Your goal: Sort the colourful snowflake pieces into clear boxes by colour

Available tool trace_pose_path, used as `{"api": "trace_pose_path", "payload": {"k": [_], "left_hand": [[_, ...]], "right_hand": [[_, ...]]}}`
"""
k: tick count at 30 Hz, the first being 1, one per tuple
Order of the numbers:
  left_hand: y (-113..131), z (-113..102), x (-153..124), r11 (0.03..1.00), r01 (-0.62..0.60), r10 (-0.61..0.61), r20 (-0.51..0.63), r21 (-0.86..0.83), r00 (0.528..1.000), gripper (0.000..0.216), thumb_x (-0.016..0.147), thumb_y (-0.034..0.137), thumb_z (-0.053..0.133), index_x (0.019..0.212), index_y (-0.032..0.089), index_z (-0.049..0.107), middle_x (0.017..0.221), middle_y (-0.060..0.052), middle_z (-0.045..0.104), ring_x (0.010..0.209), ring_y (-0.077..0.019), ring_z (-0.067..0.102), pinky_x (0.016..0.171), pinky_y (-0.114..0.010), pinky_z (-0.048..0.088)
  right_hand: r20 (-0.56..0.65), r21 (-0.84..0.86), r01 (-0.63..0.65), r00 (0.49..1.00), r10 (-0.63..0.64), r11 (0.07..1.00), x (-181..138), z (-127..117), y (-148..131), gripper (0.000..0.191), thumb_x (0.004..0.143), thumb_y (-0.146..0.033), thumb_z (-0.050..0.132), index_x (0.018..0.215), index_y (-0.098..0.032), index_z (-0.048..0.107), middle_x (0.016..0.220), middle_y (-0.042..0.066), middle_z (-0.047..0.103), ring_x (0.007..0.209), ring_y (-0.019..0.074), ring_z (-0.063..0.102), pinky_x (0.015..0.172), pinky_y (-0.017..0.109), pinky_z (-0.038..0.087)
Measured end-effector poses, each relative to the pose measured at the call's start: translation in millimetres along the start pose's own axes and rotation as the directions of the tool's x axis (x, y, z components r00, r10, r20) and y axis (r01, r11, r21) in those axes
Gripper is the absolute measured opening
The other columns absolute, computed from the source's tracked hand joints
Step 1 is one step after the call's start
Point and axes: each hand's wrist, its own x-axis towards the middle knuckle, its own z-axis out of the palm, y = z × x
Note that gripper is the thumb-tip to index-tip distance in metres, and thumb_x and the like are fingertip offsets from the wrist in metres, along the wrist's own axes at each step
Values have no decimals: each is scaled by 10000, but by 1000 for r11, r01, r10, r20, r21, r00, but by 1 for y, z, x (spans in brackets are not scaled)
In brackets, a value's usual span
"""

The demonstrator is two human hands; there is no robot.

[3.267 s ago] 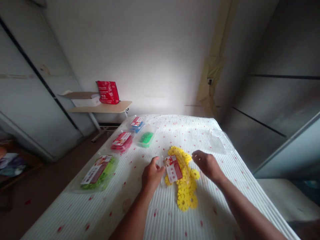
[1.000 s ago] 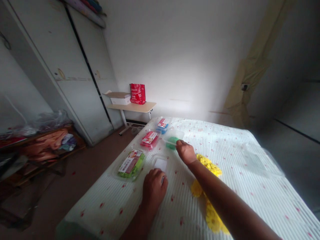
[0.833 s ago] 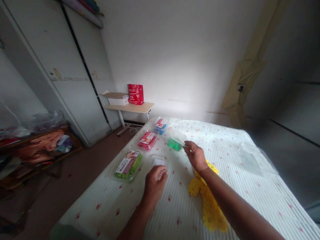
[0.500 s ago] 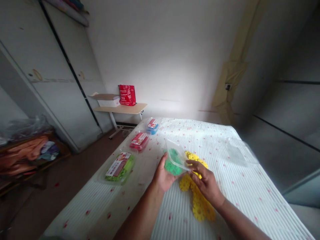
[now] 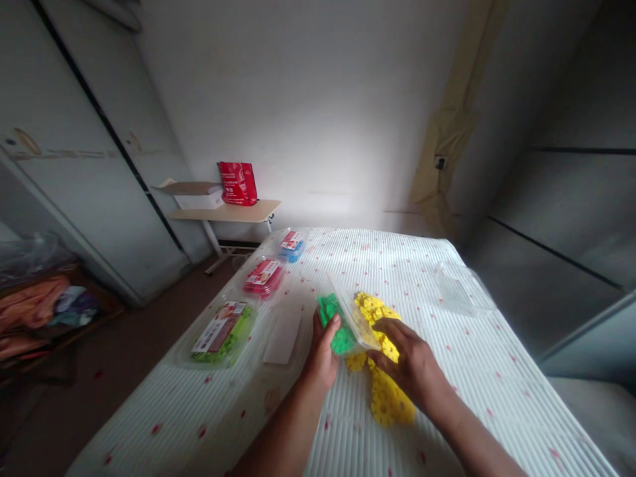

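One tilted tub (image 5: 348,307): left hand (image 5: 322,358) clasps green pieces (image 5: 328,308), right hand (image 5: 411,361) curves at its edge, grip unclear; a slackened left hold could spill them onto yellow pieces (image 5: 385,402).

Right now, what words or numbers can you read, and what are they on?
None can be read for sure.
Red bag: white writing, too small and blurred.
Lime box's label: blurred.
Red box's label: blurred.
Blue box's label: too small.
Green pieces: no writing seen.

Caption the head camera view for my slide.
Left hand holds green pieces at a tilted clear tub, yellow pieces nearby.
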Motion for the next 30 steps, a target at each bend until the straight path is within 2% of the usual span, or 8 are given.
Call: {"api": "trace_pose_path", "payload": {"k": [5,8,10,14,17,24,27,30], "left_hand": [[-5,-6,4,998,43,-41,52,-36,998,420,718,327,683,1107,243,546,1085,-29,643,1016,-197,600,852,-302,465],[-5,-8,6,997,67,-65,59,-35,996,407,707,325,693,1083,227,571,1099,-35,649,1030,-205,598,845,-293,470],[-3,-9,7,995,89,-87,48,-39,995,410,698,337,698,1073,217,583,1115,-39,648,1031,-210,599,840,-290,475],[-2,-8,7,991,129,-128,13,-45,992,419,687,344,706,1070,221,591,1085,-25,664,997,-203,616,823,-291,491],[-2,-9,7,991,131,-132,-4,-25,991,404,688,337,705,1062,226,598,1031,-16,680,944,-188,633,805,-291,504],[1,-5,4,993,107,-106,-22,46,994,361,663,343,709,986,196,643,991,-21,693,935,-185,634,804,-275,504],[4,-1,4,993,111,-108,-61,41,992,377,658,351,697,996,192,645,1000,-29,693,963,-210,630,803,-293,508],[7,3,5,993,117,-114,-80,35,990,371,676,364,671,997,180,647,987,-34,696,976,-219,627,801,-299,509]], "right_hand": [[57,192,35,997,-47,981,-3,4,8,296,842,-278,538,1127,-221,592,1157,98,613,1030,207,605,855,342,522],[106,275,50,991,-82,960,-3,3,14,254,856,-277,526,1083,-222,628,1098,81,650,986,182,627,833,299,530],[81,293,77,991,-105,953,-2,1,18,231,869,-270,506,1050,-220,641,1037,71,677,951,170,639,814,286,534],[-41,158,179,984,-175,971,-1,-4,23,233,877,-224,467,1044,-208,629,970,76,691,912,178,642,794,320,537],[-128,4,175,977,-173,985,0,-8,23,203,865,-189,461,983,-188,626,912,82,692,869,184,640,777,331,535],[-287,-77,-31,958,7,997,-4,-8,40,147,852,-217,445,874,-185,587,870,82,679,798,186,636,684,295,519],[-337,4,-161,929,153,987,-7,-5,49,164,856,-292,461,882,-181,579,813,67,676,696,170,637,603,259,501],[-315,163,-308,884,345,937,-7,-2,54,209,847,-363,472,805,-182,567,703,32,651,579,138,609,517,217,464]]}}
